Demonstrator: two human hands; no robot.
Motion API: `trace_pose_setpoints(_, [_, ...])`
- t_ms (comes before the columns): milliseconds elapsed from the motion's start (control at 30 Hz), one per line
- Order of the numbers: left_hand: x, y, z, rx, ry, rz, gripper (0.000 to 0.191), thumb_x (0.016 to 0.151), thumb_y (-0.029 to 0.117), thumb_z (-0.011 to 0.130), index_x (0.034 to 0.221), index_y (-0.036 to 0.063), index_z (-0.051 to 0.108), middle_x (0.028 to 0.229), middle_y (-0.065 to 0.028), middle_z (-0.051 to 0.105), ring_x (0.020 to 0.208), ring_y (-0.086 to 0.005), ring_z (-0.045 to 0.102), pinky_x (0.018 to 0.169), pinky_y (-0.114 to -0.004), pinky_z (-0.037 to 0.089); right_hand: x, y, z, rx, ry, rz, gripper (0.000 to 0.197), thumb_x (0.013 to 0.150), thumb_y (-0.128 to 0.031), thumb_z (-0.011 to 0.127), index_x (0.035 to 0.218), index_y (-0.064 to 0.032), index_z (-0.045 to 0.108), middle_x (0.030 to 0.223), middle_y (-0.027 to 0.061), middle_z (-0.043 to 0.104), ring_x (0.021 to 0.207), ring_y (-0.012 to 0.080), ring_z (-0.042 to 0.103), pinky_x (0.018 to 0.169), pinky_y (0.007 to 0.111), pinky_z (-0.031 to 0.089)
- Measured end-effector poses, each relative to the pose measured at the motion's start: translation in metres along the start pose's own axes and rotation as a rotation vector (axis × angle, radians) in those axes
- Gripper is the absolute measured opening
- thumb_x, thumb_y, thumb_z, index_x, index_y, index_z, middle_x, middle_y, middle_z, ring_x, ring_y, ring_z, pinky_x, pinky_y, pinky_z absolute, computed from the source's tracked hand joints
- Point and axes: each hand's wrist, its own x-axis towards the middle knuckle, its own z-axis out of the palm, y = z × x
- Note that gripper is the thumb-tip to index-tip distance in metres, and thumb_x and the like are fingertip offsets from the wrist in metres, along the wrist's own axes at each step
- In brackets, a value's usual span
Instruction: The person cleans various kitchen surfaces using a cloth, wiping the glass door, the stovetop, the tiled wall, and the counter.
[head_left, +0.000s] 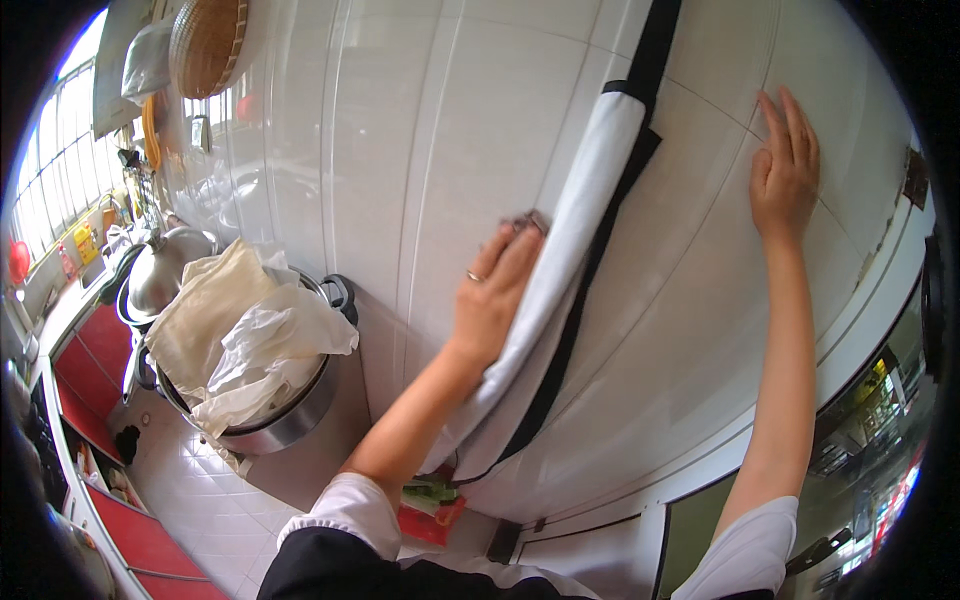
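Observation:
My left hand (487, 307), with a ring on one finger, presses a small crumpled brownish rag (534, 220) against the white tiled wall (495, 120). Most of the rag is hidden under the fingers. Right beside this hand and forearm hangs a long folded white cloth (577, 202) with black trim, perhaps an apron. Farther right, my right hand (787, 176) is raised at the wall tiles with its fingers slightly apart, and nothing shows in it.
A large steel pot (281, 435) stands at the left, with cream and white cloths (217, 307) draped over it. Behind it is a domed metal lid (169, 270). Red cabinets (135, 529) line the far left. A woven basket (210, 45) hangs above. A white door frame (847, 330) borders the right.

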Motion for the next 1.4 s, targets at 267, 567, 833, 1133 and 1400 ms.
trace_pose_setpoints(267, [0.021,-0.005,-0.012,0.176,0.09,-0.103,0.035,0.077,0.002,0.058,0.112,0.0051,0.064,0.117,-0.0041,0.06,0.103,-0.0245,0.057,0.082,-0.032,0.05,0.007,-0.005,-0.003,0.0,-0.004,-0.022,0.053,0.083,-0.003,0.046,0.133,-0.0209,0.05,0.14,0.0013,0.045,0.127,0.0218,0.043,0.108,0.038,0.034])
trace_pose_setpoints(567, [-0.006,0.007,-0.025,0.083,-0.056,-0.148,0.033,0.076,-0.002,0.056,0.108,0.0014,0.064,0.114,-0.0052,0.061,0.098,-0.0231,0.056,0.083,-0.031,0.049,0.004,0.001,-0.002,-0.035,0.004,-0.065,0.051,0.085,-0.007,0.045,0.134,-0.0208,0.049,0.14,0.0019,0.045,0.128,0.0223,0.042,0.108,0.038,0.033])
trace_pose_setpoints(833, [0.011,0.002,-0.029,0.08,-0.1,-0.14,0.036,0.076,0.003,0.056,0.112,0.0034,0.062,0.116,-0.0023,0.059,0.1,-0.0235,0.054,0.082,-0.032,0.049,0.004,0.0,-0.003,-0.03,0.015,-0.048,0.052,0.084,-0.004,0.048,0.133,-0.0204,0.051,0.14,0.0009,0.046,0.126,0.0218,0.043,0.106,0.036,0.036])
trace_pose_setpoints(1133, [0.027,-0.002,-0.034,0.073,-0.138,-0.128,0.041,0.076,0.003,0.057,0.117,0.0029,0.059,0.122,-0.0027,0.055,0.105,-0.0246,0.051,0.088,-0.031,0.047,0.004,0.0,-0.002,-0.055,-0.002,-0.022,0.052,0.085,-0.005,0.048,0.133,-0.0218,0.05,0.14,0.0005,0.045,0.127,0.0224,0.043,0.107,0.036,0.036])
trace_pose_setpoints(1400, [0.012,-0.005,-0.035,0.098,-0.106,-0.077,0.04,0.077,0.004,0.055,0.117,0.0033,0.059,0.122,-0.0026,0.054,0.105,-0.0239,0.051,0.087,-0.031,0.048,0.005,-0.005,-0.005,-0.052,-0.001,-0.007,0.053,0.083,-0.003,0.049,0.134,-0.0204,0.049,0.139,0.0027,0.046,0.127,0.0227,0.043,0.106,0.038,0.035])
